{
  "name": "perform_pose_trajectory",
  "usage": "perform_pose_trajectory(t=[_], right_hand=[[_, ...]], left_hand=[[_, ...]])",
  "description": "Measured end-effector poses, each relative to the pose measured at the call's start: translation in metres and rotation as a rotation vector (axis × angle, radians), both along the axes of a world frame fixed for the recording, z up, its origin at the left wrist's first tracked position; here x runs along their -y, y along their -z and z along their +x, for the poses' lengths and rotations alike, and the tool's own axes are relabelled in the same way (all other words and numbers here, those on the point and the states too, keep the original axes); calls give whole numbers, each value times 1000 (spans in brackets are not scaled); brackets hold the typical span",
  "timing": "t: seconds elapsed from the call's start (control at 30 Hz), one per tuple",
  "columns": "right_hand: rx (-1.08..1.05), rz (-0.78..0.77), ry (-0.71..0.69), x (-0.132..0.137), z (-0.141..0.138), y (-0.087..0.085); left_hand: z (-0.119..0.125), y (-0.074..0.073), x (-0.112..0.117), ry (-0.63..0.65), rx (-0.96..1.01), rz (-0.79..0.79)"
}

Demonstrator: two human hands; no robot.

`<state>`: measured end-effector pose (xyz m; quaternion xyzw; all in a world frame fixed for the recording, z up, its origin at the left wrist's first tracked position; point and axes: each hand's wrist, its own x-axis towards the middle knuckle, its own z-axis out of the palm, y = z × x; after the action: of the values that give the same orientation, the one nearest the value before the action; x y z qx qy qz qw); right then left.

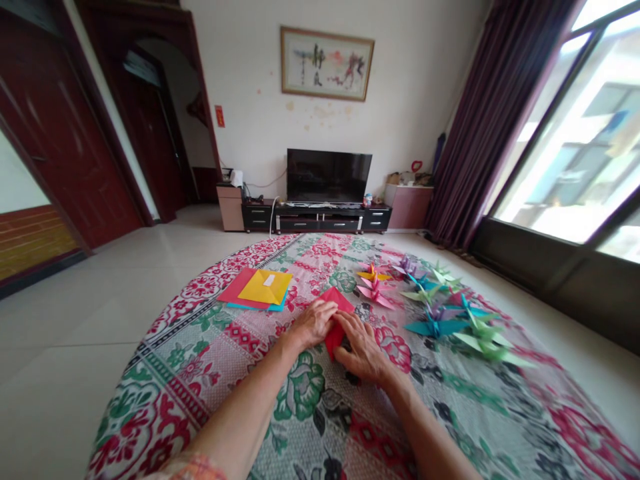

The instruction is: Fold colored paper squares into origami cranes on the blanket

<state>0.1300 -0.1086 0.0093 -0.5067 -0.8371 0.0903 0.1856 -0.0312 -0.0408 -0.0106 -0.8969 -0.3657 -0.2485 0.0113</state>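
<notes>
A piece of red origami paper [341,299], partly folded, lies on the cloth-covered table [300,387] in front of me. My left hand [316,323] is closed over its left side, fingertips pressed on the paper. From the right, my right hand [361,348] grips its middle, with fingers bent and the thumb near the lower point. Both hands meet at the centre and hide part of the folds. To the left lies a stack of paper sheets, a yellow one [265,288] on top, a pink one [232,288] and a blue one [280,304] below.
Several folded paper cranes stand at the right of the table, among them a pink crane [376,291], an orange crane [373,274], a blue crane [436,326] and a green crane [485,338]. Beyond the table are a television [329,176] on a low cabinet and a purple curtain [480,120].
</notes>
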Motion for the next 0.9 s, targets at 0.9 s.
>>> perform_pose_trajectory(t=[0.9], right_hand=[[-15,-95,-41,0,2,-4]], left_hand=[[1,-2,4,-15,27,4]])
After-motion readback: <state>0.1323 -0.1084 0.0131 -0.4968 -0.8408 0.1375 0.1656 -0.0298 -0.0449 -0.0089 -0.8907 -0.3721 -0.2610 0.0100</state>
